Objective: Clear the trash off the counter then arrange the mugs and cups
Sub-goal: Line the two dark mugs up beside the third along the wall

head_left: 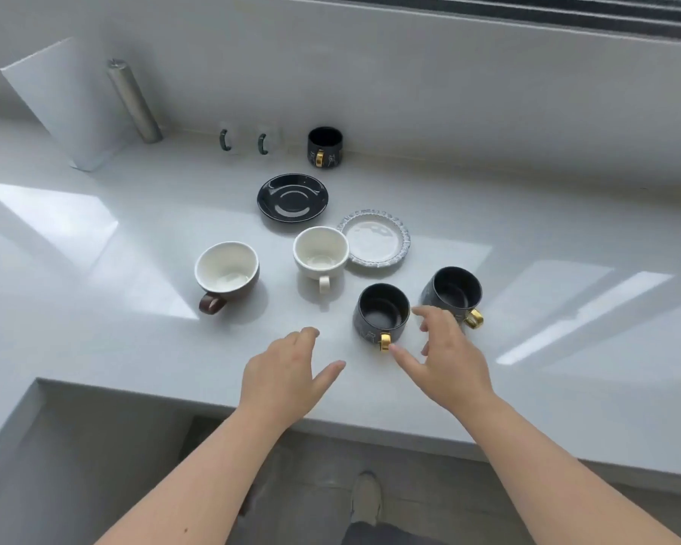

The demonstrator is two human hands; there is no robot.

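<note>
Glossy pale grey bench (95, 269), sunlight striping it. Far left, a white board (67, 104) leans on the wall with a brushed-metal cylinder (134, 102) tilted beside it. Along the back wall, two clear glass mugs with dark green handles (244, 141), almost invisible, then a dark mug with a gold handle (324, 146), upright.

Mid-bench on the left, a brown cup with a cream inside (227, 274), handle toward the person. Next, a shiny black saucer (292, 197), round and bare, and in front of it a white cup (320, 252) whose rim just meets a white saucer with a ruffled blue-grey edge (376, 238).

Now the hands. The left hand (288, 371) hovers low above the bench, fingers loosely spread, gripping nothing. The right hand (447, 357) is spread too, thumb tip just beside the gold handle of the near dark mug (382, 314), fingers curling above its right side; not closed on it. Behind those fingers sits another matching dark mug (455, 291), gold handle pointing right.
</note>
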